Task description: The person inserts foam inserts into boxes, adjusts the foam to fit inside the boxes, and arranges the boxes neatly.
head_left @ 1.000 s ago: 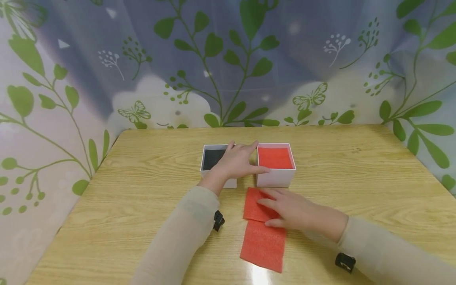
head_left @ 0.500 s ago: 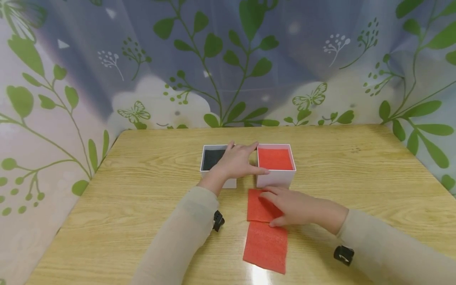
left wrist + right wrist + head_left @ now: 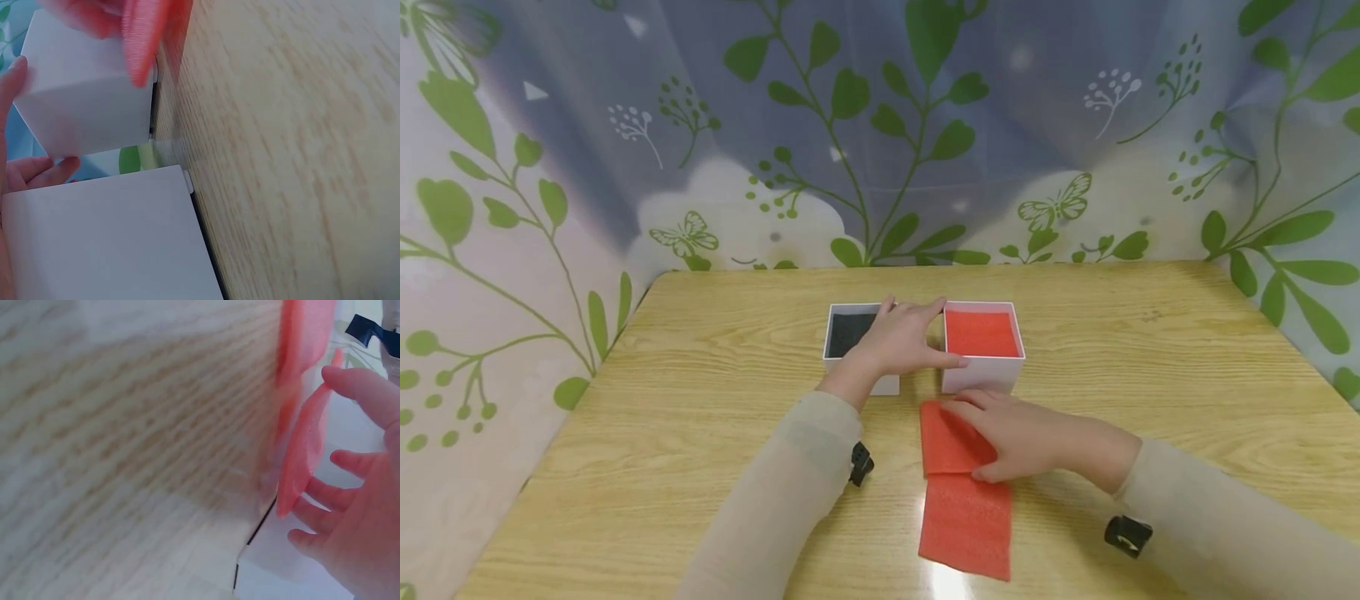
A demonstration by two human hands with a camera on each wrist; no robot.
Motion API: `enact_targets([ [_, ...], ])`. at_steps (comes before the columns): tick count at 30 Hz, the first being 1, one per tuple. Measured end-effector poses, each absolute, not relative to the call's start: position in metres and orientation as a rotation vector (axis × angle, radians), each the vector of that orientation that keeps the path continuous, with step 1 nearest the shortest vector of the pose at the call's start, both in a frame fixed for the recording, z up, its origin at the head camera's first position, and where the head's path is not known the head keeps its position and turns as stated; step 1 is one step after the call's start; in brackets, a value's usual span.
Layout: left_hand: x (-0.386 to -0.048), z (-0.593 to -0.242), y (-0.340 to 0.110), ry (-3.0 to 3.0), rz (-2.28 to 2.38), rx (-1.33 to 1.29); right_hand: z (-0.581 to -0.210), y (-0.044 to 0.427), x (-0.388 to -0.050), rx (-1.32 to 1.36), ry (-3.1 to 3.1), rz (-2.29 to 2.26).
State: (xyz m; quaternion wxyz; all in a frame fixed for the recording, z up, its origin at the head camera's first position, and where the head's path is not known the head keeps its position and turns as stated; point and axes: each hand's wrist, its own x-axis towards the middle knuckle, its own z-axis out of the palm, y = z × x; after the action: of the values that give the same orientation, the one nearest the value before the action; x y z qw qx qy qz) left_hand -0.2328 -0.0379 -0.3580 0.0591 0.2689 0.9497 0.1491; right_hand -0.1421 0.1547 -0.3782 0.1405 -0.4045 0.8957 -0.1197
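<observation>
In the head view my left hand is spread across two white boxes. Its thumb lies on the front edge of the right box, a fingertip at that box's far left corner. Other fingers reach over the left box, which has dark cloth inside. Red cloth fills the right box. Just in front, my right hand pinches a red cloth square between thumb and fingers. A lower red part extends toward me; I cannot tell whether it is a separate piece.
The wooden table extends to both sides, with a patterned curtain behind it. A black strap mount sits on the right sleeve, and another black mount on the left one.
The red cloth has shifted slightly right and toward me, its lower part moving too. My right fingers have drawn closer together on it. My left hand has stayed in place.
</observation>
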Motion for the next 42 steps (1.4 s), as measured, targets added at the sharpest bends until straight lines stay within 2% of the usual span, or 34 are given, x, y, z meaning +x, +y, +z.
enact_targets([
  [19, -0.233, -0.357, -0.037, 2.875, 0.439, 0.793, -0.345, 0.185, -0.135, -1.376, 2.639, -0.474],
  [29, -0.234, -0.358, -0.038, 2.852, 0.435, 0.792, -0.325, 0.2, -0.141, -1.263, 2.726, -0.462],
  [42, -0.234, -0.357, -0.037, 2.849, 0.446, 0.786, -0.325, 0.209, -0.163, -1.157, 2.78, -0.476],
])
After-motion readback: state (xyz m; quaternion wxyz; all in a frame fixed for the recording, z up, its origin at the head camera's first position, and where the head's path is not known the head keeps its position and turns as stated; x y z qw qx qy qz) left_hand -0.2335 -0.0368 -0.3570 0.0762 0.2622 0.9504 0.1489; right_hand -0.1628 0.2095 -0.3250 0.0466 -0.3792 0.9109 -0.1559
